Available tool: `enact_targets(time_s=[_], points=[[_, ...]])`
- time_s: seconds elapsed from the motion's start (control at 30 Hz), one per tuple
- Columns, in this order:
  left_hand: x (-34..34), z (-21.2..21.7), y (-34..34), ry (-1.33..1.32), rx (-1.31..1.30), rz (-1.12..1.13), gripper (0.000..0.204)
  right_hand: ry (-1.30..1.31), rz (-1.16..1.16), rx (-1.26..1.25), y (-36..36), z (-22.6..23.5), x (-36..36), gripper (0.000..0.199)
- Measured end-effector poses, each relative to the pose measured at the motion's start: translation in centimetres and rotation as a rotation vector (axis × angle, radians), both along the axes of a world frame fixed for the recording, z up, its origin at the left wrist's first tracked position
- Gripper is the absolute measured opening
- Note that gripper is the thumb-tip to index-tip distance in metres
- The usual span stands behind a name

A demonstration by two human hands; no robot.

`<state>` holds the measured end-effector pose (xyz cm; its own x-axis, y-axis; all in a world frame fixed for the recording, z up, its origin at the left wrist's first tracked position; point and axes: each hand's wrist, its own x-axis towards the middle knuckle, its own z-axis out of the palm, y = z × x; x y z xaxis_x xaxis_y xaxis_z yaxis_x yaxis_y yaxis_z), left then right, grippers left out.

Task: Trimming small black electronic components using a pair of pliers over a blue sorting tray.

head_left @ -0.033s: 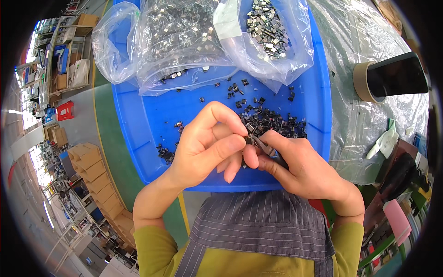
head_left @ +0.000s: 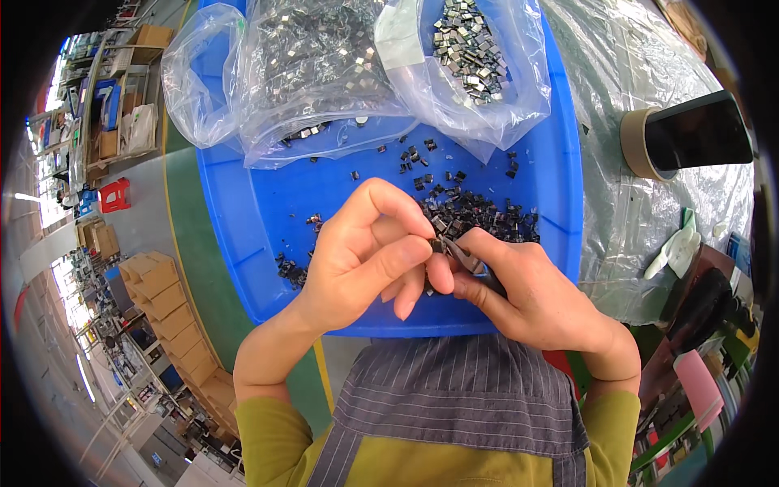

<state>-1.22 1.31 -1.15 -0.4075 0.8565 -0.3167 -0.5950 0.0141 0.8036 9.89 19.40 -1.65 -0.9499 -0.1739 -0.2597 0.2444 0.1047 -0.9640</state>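
Small dark part (head_left: 436, 243) pinched between thumb and forefinger of the left hand (head_left: 365, 256), held above the near edge of the blue tray (head_left: 243, 219). Right hand (head_left: 527, 292) closed around thin metal tweezers (head_left: 464, 258) — their tips meet the part at the left fingertips. Both hands touch each other over the tray's front rim.

Just beyond the hands, on the tray floor, a loose heap of small dark parts (head_left: 479, 215); a few strays lie toward the tray's left side. At the tray's far end, clear plastic bags (head_left: 324, 73) full of small metal pieces, one bag open with shiny square bits (head_left: 466, 45).

Right of the tray — crinkled plastic sheeting (head_left: 633, 81), a tape roll (head_left: 637, 142) with a dark phone (head_left: 698, 130) lying across it. Left of the tray, well below, factory floor with stacked cardboard boxes (head_left: 158, 284).
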Motion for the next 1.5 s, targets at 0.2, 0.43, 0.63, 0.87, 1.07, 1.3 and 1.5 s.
enact_targets(time_s=[0.2, 0.43, 0.63, 0.87, 1.07, 1.3, 1.5], points=[[0.7, -0.3, -0.1, 0.387, -0.023, 0.082, 0.013, -0.001, 0.008, -0.014, -0.3, 0.0, -0.3, 0.017], [0.7, -0.4, 0.1, 0.277, 0.057, 0.07, 0.013, -0.038, 0.02, 0.006, 0.0, 0.2, -0.3, 0.018], [0.9, -0.4, 0.2, 0.342, 0.022, 0.095, 0.012, -0.034, 0.038, 0.005, 0.0, 0.2, -0.4, 0.02], [0.7, -0.4, 0.1, 0.359, 0.015, 0.054, 0.015, -0.035, 0.051, 0.076, 0.0, 0.3, -0.2, 0.021], [-0.3, -0.6, -0.2, 0.971, -0.164, -0.079, 0.01, 0.053, -0.037, 0.079, -0.5, -0.4, 0.2, 0.022], [0.1, -1.5, 0.3, 1.613, -0.057, 0.127, 0.019, 0.064, -0.007, 0.116, -0.5, -0.6, 0.3, 0.025], [0.0, -1.4, -0.2, 1.761, -0.032, 0.103, 0.021, 0.039, -0.001, 0.118, -0.3, -0.2, 0.2, 0.026]])
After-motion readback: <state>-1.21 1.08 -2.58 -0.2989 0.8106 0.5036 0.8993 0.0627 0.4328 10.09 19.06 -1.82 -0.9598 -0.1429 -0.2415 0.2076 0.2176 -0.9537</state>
